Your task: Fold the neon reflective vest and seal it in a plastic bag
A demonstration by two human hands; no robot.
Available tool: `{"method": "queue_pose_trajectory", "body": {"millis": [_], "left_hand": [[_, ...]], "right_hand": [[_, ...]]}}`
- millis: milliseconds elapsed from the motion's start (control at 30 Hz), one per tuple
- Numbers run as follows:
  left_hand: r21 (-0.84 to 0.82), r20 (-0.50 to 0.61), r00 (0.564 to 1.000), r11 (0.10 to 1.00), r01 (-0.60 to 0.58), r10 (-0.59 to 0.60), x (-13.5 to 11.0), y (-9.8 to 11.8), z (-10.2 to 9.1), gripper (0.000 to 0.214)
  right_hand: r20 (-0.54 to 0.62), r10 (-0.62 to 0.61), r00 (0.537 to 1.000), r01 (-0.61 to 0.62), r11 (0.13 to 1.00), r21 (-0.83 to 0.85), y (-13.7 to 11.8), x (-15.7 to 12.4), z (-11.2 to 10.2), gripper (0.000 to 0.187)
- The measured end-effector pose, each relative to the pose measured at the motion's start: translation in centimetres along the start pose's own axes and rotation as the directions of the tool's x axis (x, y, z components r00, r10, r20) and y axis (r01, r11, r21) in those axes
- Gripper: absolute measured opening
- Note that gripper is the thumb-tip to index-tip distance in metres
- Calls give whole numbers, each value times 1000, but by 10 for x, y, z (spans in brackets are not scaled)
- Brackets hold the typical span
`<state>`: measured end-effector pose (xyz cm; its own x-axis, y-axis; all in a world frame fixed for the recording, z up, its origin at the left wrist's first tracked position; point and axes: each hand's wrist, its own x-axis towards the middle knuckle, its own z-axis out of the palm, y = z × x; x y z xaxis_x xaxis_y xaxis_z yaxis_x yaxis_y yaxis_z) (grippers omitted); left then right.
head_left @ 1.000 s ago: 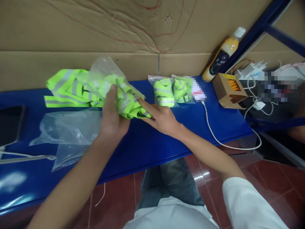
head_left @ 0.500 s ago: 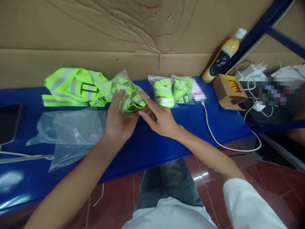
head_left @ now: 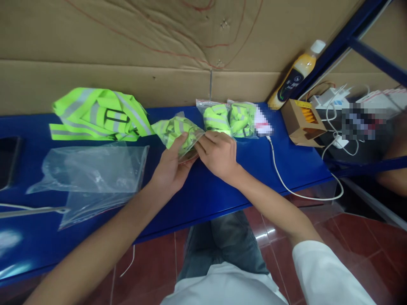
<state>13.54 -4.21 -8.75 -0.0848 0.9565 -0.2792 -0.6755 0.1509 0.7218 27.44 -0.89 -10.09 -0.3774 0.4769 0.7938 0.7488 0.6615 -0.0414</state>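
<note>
pinching the mouth of a clear plastic bag stuffed with a folded neon-yellow reflective vest (head_left: 178, 132), left hand (head_left: 170, 169) and right hand (head_left: 218, 153) keep fingers clamped on its edge, seemingly to seal it. bag rests on the blue metal shelf (head_left: 222, 186), between an unfolded neon-yellow vest (head_left: 95, 114) and two bagged vests (head_left: 230, 119).

I see the bagged vest (head_left: 178, 131) in the middle of the surface (head_left: 203, 186), between my left hand (head_left: 170, 169) and right hand (head_left: 218, 154). Two packed bags (head_left: 230, 120) lie just behind, by the back edge. A loose vest (head_left: 95, 114) lies back left, with empty bags (head_left: 92, 173) before it. A bottle (head_left: 294, 76) and box (head_left: 300, 123) sit at the back right corner.
</note>
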Motion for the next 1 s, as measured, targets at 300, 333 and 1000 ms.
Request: {"method": "queue_pose_trajectory", "body": {"millis": [300,333,1000], "left_hand": [[-10,43,987,988,156,-155,0,24,5,10],[13,54,983,985,173,-173,1,28,4,13],[582,25,1000,814,-4,-12,7,39,-14,75]], "right_hand": [[-53,37,998,-15,929,370,21,7,-7,29],[-27,-26,999,36,899,436,24,9,-8,37],[205,393,897,-403,533,743,31,19,-7,37]]}}
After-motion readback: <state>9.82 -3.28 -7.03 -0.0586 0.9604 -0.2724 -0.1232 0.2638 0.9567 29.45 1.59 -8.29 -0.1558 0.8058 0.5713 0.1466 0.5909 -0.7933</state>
